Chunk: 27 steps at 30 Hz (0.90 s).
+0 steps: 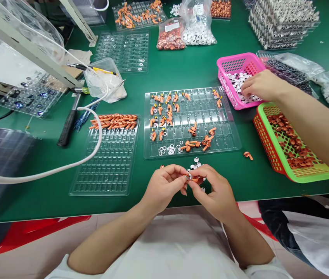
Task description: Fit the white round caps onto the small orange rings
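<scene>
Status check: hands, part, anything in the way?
Left hand and right hand both pinch one orange part over the table edge. Co-worker's hand in pink basket, clear of them.

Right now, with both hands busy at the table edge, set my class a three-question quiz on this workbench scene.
1. True or false: the hammer lies inside the pink basket.
2. What do the left hand and right hand pinch between them?
3. A co-worker's hand reaches into: A) pink basket B) green basket C) clear tray

Key: 1 false; 2 a small orange part; 3 A.
</scene>
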{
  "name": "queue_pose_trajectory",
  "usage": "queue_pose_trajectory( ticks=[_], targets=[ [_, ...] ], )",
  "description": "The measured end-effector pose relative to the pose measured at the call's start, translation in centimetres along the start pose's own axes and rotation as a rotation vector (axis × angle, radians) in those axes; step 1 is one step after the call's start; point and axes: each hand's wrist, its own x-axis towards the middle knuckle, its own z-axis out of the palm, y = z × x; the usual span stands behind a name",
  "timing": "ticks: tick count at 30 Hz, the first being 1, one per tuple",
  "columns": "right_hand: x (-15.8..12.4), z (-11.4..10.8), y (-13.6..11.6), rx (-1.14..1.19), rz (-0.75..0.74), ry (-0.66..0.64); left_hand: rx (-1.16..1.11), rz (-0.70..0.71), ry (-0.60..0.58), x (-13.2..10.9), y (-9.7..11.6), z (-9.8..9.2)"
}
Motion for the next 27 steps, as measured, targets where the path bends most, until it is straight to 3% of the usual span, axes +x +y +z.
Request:
queue_pose_trajectory(
  ticks=[13, 21, 27],
  targets=[
    [-0.3, 0.4, -0.2, 0.018, -0.045, -0.023, 0.022, -0.012, 0.032, -0.5, -0.4, -0.8],
    [-0.1, 0.3, 0.3, 0.103, 0.158, -0.006, -0.089, -0.099, -0.060, 0.0, -0.4, -1.2],
    [-0.1, -0.2, 0.4, 0.108, 0.184, 0.023, -0.142, -0.100, -0.104, -0.4, -0.1, -1.0]
  ],
)
